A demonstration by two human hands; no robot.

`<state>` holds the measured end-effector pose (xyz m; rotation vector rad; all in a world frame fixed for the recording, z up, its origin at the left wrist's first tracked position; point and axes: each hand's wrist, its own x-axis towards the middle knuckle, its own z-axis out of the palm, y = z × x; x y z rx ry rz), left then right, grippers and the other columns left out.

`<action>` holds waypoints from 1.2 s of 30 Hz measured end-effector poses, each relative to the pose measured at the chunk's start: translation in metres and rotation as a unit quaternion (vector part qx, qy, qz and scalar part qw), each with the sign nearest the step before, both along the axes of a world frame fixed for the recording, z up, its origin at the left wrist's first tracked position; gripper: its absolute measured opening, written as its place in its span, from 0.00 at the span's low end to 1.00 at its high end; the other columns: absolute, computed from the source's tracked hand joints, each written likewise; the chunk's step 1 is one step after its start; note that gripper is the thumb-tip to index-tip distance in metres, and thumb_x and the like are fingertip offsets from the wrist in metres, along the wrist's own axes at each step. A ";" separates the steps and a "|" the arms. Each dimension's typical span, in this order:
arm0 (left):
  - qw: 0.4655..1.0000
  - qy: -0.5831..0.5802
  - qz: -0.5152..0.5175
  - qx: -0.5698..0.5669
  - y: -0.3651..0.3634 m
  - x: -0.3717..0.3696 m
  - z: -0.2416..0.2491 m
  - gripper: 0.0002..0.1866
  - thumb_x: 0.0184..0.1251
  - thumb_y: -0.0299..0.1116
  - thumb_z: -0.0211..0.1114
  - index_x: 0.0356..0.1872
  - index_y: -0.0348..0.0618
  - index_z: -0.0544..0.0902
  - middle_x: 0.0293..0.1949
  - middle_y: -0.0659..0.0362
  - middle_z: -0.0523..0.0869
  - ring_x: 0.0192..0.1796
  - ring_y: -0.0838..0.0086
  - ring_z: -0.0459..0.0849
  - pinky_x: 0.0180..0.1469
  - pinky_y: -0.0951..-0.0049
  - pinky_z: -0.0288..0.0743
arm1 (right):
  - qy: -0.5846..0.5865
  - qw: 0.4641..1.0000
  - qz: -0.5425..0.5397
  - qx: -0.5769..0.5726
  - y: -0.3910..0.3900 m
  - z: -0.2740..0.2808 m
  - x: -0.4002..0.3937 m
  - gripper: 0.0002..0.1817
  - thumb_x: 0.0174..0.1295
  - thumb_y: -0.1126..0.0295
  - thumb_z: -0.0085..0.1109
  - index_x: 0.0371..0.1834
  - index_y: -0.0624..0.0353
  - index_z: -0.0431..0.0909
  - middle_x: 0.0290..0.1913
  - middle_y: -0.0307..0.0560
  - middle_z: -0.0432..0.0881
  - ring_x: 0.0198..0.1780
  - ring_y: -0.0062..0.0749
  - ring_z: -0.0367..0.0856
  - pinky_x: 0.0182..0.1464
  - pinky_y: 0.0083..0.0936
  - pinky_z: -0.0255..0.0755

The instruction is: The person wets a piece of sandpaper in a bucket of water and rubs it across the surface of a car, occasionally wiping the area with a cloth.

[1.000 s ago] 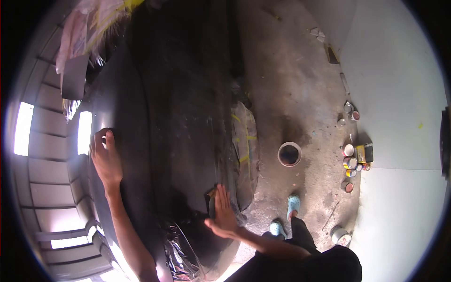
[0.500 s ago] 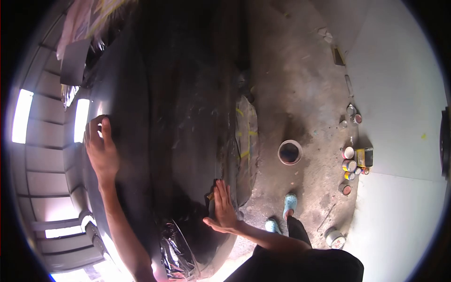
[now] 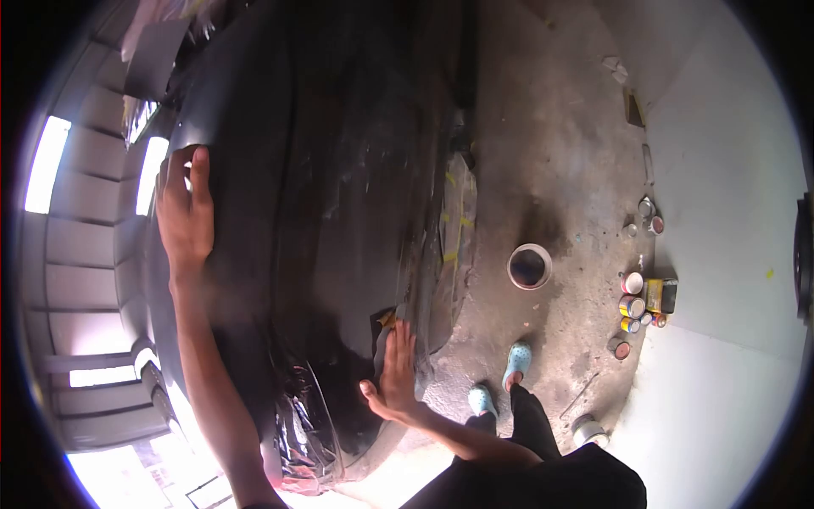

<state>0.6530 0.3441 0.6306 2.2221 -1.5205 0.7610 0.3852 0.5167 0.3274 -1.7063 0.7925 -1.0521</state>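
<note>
A dark car body [image 3: 339,254] with a dull surface runs up the middle of the head view. My left hand [image 3: 185,216] rests on its far left edge, fingers slightly apart and curled over it, holding nothing. Low on the near side, my right hand [image 3: 395,369] lies against the dark panel with its fingers extended. Under those fingers and beside the thumb is a dark sheet with a brown patch, which looks like sandpaper [image 3: 383,331]. Crinkled plastic film [image 3: 301,424] covers a part of the car below and left of this hand.
A round bucket [image 3: 530,267] of dark liquid stands on the concrete floor [image 3: 551,170]. Several paint cans [image 3: 631,306] and a yellow tin [image 3: 660,295] line the pale wall [image 3: 721,254]. Taped masking film [image 3: 456,212] hangs along the car's lower side.
The view has turned slightly. My left hand appears higher in the picture, still on the car's edge. More of the sandpaper and its brown patch shows past my right fingers.
</note>
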 end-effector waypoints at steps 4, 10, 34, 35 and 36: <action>0.997 0.068 0.038 0.015 0.002 0.001 0.000 0.30 0.92 0.60 0.52 0.60 0.41 0.87 0.55 0.44 0.89 0.60 0.45 0.86 0.63 0.51 0.77 | 0.000 0.999 0.017 -0.032 -0.108 0.037 0.015 0.65 0.77 0.30 0.55 0.95 0.68 0.33 0.94 0.74 0.37 0.94 0.73 0.33 0.91 0.70 0.32; 0.998 0.057 0.021 0.000 0.000 0.000 0.002 0.28 0.92 0.58 0.54 0.60 0.40 0.87 0.53 0.44 0.89 0.57 0.46 0.86 0.60 0.50 0.78 | -0.015 0.998 0.003 -0.062 -0.153 0.043 0.021 0.64 0.77 0.32 0.59 0.92 0.75 0.39 0.93 0.75 0.41 0.94 0.74 0.36 0.91 0.68 0.36; 0.999 0.002 -0.029 -0.020 -0.004 -0.010 0.002 0.23 0.93 0.49 0.56 0.53 0.37 0.86 0.49 0.43 0.87 0.55 0.42 0.84 0.60 0.48 0.76 | 0.024 0.995 0.074 -0.064 -0.087 0.055 0.008 0.67 0.78 0.28 0.52 0.92 0.75 0.29 0.95 0.73 0.31 0.95 0.69 0.30 0.93 0.61 0.31; 1.000 0.011 -0.025 -0.016 -0.006 -0.008 0.003 0.23 0.92 0.49 0.57 0.54 0.37 0.86 0.50 0.43 0.87 0.55 0.42 0.84 0.60 0.48 0.76 | 0.022 0.994 0.070 -0.082 -0.129 0.068 0.015 0.67 0.77 0.32 0.57 0.92 0.77 0.32 0.94 0.75 0.31 0.94 0.73 0.30 0.93 0.63 0.32; 1.000 0.024 -0.015 -0.009 -0.006 -0.007 0.004 0.23 0.92 0.49 0.57 0.54 0.36 0.87 0.50 0.43 0.87 0.56 0.42 0.84 0.60 0.48 0.76 | 0.023 0.992 0.072 -0.097 -0.174 0.079 0.024 0.66 0.76 0.35 0.63 0.91 0.78 0.35 0.94 0.77 0.32 0.94 0.76 0.30 0.93 0.65 0.33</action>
